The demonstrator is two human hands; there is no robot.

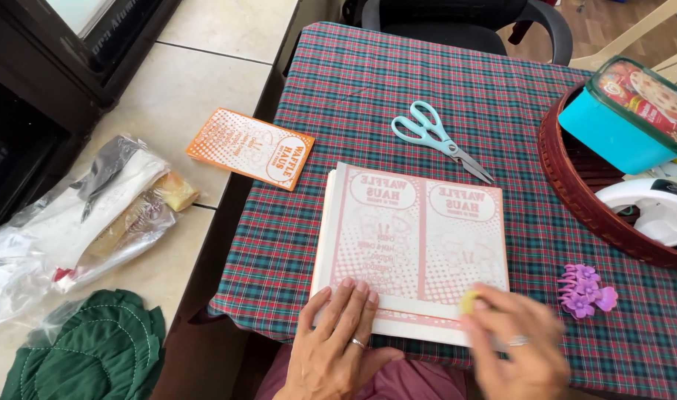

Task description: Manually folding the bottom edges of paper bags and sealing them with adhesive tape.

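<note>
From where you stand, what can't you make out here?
Head view only:
- right hand: motion-blurred; the small yellow thing at its fingertips can't be identified.
- stack of printed sheets: near edge covered by both hands, including the left hand.
- woven basket: cut off by the right edge.
- plastic bag: contents unclear through crumpled film.

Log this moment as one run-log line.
left hand: flat on sheets | right hand: blurred, yellow bit at fingertips | scissors: beyond sheets

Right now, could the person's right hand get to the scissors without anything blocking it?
Probably yes. The right hand rests at the near edge of the printed sheets, pinching something small and yellowish. The scissors lie beyond the flat stack on bare tablecloth, nothing standing between.
</note>
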